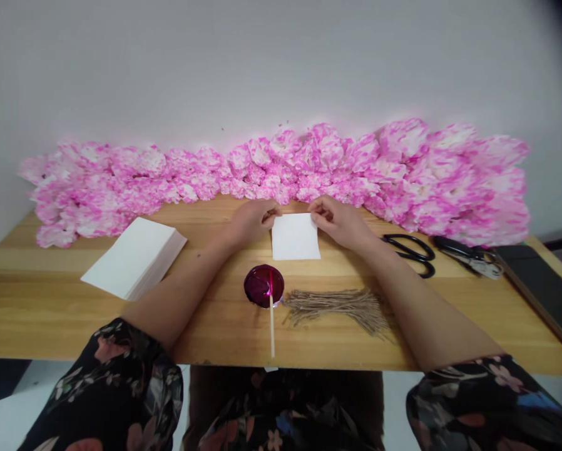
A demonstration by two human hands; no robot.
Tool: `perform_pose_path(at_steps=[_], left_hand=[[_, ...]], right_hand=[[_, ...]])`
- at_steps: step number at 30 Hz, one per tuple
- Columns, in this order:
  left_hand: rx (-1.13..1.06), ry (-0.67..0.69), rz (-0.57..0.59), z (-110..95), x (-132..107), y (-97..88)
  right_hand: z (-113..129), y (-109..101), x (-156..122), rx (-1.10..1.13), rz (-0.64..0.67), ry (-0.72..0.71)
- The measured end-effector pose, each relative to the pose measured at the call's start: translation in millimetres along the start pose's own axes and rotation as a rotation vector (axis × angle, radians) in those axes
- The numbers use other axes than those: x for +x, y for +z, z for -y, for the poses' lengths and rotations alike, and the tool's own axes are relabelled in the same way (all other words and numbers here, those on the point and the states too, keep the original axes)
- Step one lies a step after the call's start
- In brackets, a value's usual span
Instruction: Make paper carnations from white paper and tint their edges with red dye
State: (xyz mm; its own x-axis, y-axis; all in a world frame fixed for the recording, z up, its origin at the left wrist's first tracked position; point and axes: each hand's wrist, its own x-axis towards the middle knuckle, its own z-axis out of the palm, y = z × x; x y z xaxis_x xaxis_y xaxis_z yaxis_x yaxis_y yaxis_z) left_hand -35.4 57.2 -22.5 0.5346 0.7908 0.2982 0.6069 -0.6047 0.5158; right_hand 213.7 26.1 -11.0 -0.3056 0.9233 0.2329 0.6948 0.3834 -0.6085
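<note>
A small white square of paper lies on the wooden table in front of me. My left hand pinches its far left corner with curled fingers. My right hand pinches its far right corner the same way. Just nearer to me stands a round dish of dark magenta dye with a thin stick resting in it and pointing toward the table's front edge. A bundle of brown twine pieces lies to the right of the dish.
A stack of white paper sheets sits at the left. A long row of pink-and-white paper flowers lines the wall. Black scissors, a second tool and a dark phone lie at the right.
</note>
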Motion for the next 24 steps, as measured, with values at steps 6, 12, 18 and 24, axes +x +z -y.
perform_pose_path(at_steps=[6, 12, 18, 24], left_hand=[[-0.015, 0.06, 0.006, 1.4, 0.6, -0.2], [-0.049, 0.077, 0.026, -4.3, -1.7, -3.5], [-0.061, 0.009, 0.048, -4.5, 0.0, -1.9], [-0.016, 0.004, 0.057, -0.2, -0.2, -1.5]], right_hand=[[-0.7, -1.1, 0.6, 0.02, 0.028, -0.082], [5.5, -1.7, -1.3, 0.133, 0.066, -0.018], [1.6, 3.4, -0.6, 0.044, 0.011, 0.032], [0.8, 3.8, -0.1, -0.025, 0.027, -0.091]])
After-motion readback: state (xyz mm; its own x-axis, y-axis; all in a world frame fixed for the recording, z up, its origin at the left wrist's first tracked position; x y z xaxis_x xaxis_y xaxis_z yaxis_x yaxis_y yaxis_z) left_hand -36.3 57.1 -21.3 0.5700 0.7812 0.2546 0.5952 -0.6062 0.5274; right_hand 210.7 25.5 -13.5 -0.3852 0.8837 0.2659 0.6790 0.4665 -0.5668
